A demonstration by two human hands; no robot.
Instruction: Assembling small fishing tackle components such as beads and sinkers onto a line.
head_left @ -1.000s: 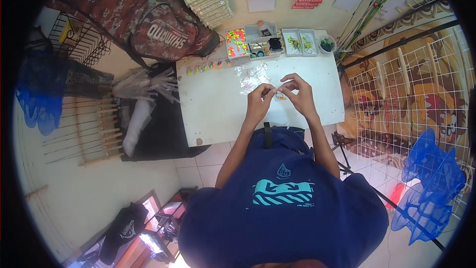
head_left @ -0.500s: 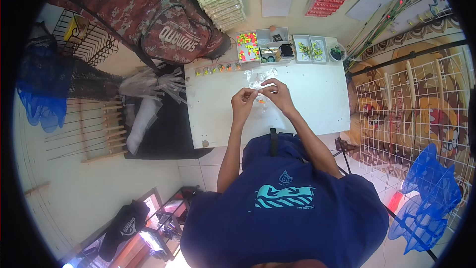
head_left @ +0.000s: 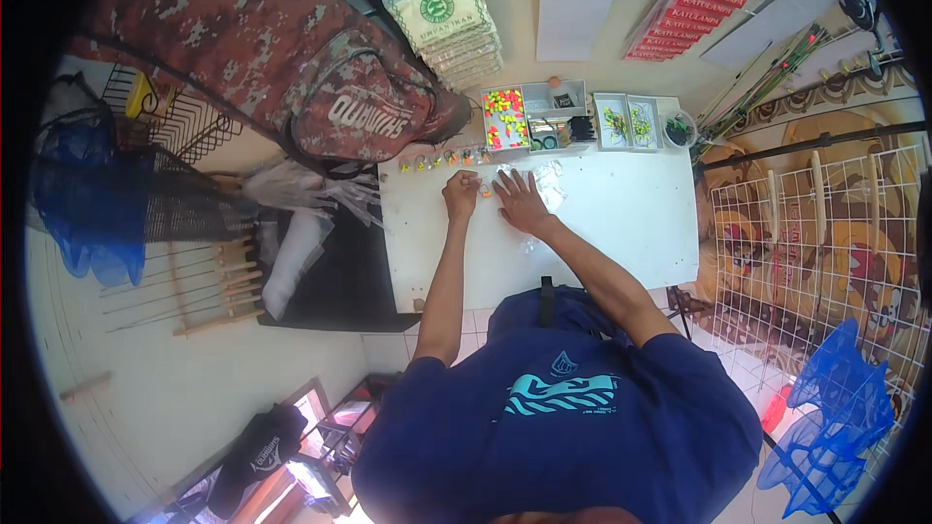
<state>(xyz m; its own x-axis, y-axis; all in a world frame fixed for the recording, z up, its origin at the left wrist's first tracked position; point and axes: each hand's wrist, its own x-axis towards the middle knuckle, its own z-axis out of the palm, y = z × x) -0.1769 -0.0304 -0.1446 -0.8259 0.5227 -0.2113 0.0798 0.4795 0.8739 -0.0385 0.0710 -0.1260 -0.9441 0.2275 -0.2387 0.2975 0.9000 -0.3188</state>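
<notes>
Orange piece point(head_left: 486, 194) on the table, small and bright, in the gap between the two hands, just beside the left one's fingertips. That left hand point(head_left: 461, 193) has its fingers bent in close together; from where I stand I cannot tell whether it has hold of anything. The right hand point(head_left: 523, 203) is spread wide, palm down, gripping nothing I can see, with clear packets point(head_left: 549, 184) beside it.

The table point(head_left: 621, 218) is white, with floor tiles point(head_left: 470, 328) showing below its near edge and blue nets point(head_left: 827, 406) off to the right.

Farther up, a row of little lures point(head_left: 450, 157) lines the left side. Along the far edge sit a tray point(head_left: 507, 149) of pink and yellow bits, a grey box point(head_left: 580, 94) holding a bottle point(head_left: 563, 100) and black bits, twin trays point(head_left: 611, 102) of green bits and a round tub point(head_left: 682, 146) with dark contents. Red packets point(head_left: 694, 5) hang beyond.
</notes>
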